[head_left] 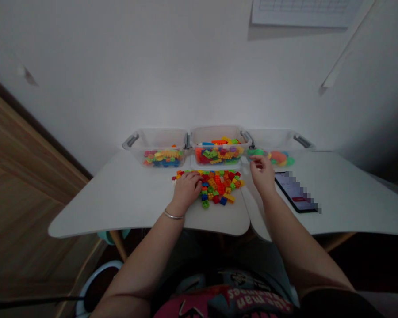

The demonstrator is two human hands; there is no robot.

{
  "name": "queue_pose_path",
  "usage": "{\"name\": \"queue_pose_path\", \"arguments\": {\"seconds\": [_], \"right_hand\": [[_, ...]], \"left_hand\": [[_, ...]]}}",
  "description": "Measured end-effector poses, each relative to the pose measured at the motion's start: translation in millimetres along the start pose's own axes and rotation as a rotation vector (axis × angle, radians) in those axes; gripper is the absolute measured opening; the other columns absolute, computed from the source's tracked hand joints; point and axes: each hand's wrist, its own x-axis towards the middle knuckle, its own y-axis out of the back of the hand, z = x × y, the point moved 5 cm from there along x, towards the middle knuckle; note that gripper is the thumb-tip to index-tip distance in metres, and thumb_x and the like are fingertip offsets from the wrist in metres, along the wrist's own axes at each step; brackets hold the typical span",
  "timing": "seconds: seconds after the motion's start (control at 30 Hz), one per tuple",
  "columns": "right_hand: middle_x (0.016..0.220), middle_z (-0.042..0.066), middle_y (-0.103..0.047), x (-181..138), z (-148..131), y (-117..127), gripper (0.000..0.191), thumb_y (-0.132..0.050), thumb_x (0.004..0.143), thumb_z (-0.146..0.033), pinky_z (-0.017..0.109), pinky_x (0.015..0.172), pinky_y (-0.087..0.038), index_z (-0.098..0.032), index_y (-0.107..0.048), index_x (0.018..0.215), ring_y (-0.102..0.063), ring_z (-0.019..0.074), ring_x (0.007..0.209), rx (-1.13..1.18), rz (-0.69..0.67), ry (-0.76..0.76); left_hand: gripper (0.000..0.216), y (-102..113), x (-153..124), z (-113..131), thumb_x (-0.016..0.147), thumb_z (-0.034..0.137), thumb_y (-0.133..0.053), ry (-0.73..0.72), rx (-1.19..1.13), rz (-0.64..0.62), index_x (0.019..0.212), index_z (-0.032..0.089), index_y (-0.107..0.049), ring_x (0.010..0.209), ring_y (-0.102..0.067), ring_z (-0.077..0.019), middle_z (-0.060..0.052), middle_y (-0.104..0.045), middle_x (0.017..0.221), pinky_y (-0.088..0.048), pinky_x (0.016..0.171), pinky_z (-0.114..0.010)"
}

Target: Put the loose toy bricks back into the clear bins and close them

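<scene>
Closest to the camera, the person's two bare forearms reach forward over the near edge of the bench [126,198], a pale top made of two rounded slabs that meet in a seam running away from the person. Along the far edge, against the wall, three clear bins stand side by side with their handles touching: the left bin [159,148] holds a shallow layer of mixed pieces, the middle bin [219,143] is the fullest, and the right bin [278,148] holds flat round pieces in green and orange; set in a row like that, each seems to serve for one kind of piece within easy reach. Just in front of the middle bin, a loose pile of bricks [219,185] in red, orange, green, yellow and blue is spread flat, apparently so single pieces can be picked out. A phone [296,192] lies flat to the right of the pile, screen up, clear of the bricks. The left hand [186,187], with a bangle at the wrist, rests palm down on the pile's left edge, fingers curled over bricks; whether it grips one I cannot tell. The right hand [262,174] hovers at the right bin's front wall, fingers drawn together as if pinching something small, too blurred to identify.
</scene>
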Motion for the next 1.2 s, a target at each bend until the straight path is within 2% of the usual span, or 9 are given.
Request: {"name": "queue_pose_path", "arguments": {"seconds": [0.2,0.37,0.53,0.67,0.77,0.9,1.07,1.2], "right_hand": [[0.102,0.008,-0.072,-31,28,-15,0.03,-0.049,0.076,-0.015,0.044,0.092,-0.048,-0.02,-0.072,0.094,-0.063,0.0244,0.1,-0.18,-0.351,0.086],[0.106,0.008,-0.073,-31,33,-23,0.039,-0.046,0.077,-0.011,0.042,0.096,-0.047,-0.02,-0.073,0.105,-0.065,0.0235,0.102,-0.229,-0.5,0.115],[0.108,0.007,-0.073,-32,35,-21,0.043,-0.046,0.076,-0.008,0.044,0.098,-0.046,-0.021,-0.072,0.108,-0.065,0.0245,0.104,-0.322,-0.504,0.095],[0.112,0.012,-0.071,-34,40,-19,0.042,-0.049,0.077,-0.011,0.046,0.1,-0.046,-0.016,-0.07,0.114,-0.063,0.0279,0.106,-0.411,-0.464,0.059],[0.119,0.013,-0.068,-33,39,-22,0.048,-0.048,0.076,-0.007,0.045,0.1,-0.046,-0.015,-0.066,0.12,-0.06,0.027,0.111,-0.396,-0.442,0.117],[0.116,0.009,-0.068,-35,37,-28,0.044,-0.045,0.079,-0.005,0.042,0.101,-0.045,-0.02,-0.07,0.112,-0.058,0.0239,0.111,-0.369,-0.478,0.183],[0.109,0.008,-0.07,-36,42,-24,0.038,-0.051,0.08,-0.012,0.043,0.098,-0.043,-0.021,-0.069,0.112,-0.058,0.0253,0.106,-0.449,-0.478,0.099],[0.103,0.008,-0.071,-34,45,-17,0.025,-0.055,0.081,-0.019,0.042,0.094,-0.044,-0.021,-0.07,0.101,-0.059,0.0251,0.097,-0.516,-0.428,0.031]], "left_hand": [[0.026,1,0,1,0.091,0.02,-0.049,0.009,0.011,-0.008,0.102,0.019,-0.072,0.108,-0.06,-0.0231,-0.007,-0.071,0.115,-0.046,0.101,-0.041],[0.026,2,0,2,0.091,0.02,-0.048,0.012,0.02,-0.015,0.102,0.019,-0.072,0.107,-0.061,-0.0236,-0.006,-0.071,0.115,-0.048,0.098,-0.041],[0.026,1,0,1,0.091,0.02,-0.049,0.012,0.015,-0.008,0.101,0.018,-0.072,0.107,-0.06,-0.0234,-0.006,-0.071,0.114,-0.047,0.099,-0.04],[0.026,0,0,0,0.091,0.02,-0.048,0.009,0.014,-0.007,0.102,0.019,-0.072,0.107,-0.06,-0.0233,-0.006,-0.071,0.114,-0.047,0.099,-0.041],[0.025,0,0,0,0.091,0.021,-0.048,0.0,0.012,-0.005,0.102,0.019,-0.071,0.106,-0.06,-0.023,-0.006,-0.071,0.113,-0.047,0.098,-0.04],[0.026,1,-1,0,0.091,0.021,-0.048,-0.002,0.01,0.002,0.101,0.019,-0.072,0.106,-0.06,-0.0229,-0.006,-0.071,0.114,-0.046,0.099,-0.04],[0.026,2,-1,1,0.091,0.021,-0.048,0.019,0.013,-0.013,0.102,0.019,-0.072,0.107,-0.06,-0.0236,-0.006,-0.071,0.115,-0.047,0.099,-0.04],[0.027,3,-1,1,0.091,0.021,-0.047,0.017,0.017,-0.018,0.102,0.019,-0.072,0.108,-0.061,-0.0238,-0.006,-0.071,0.115,-0.047,0.098,-0.041]]}}
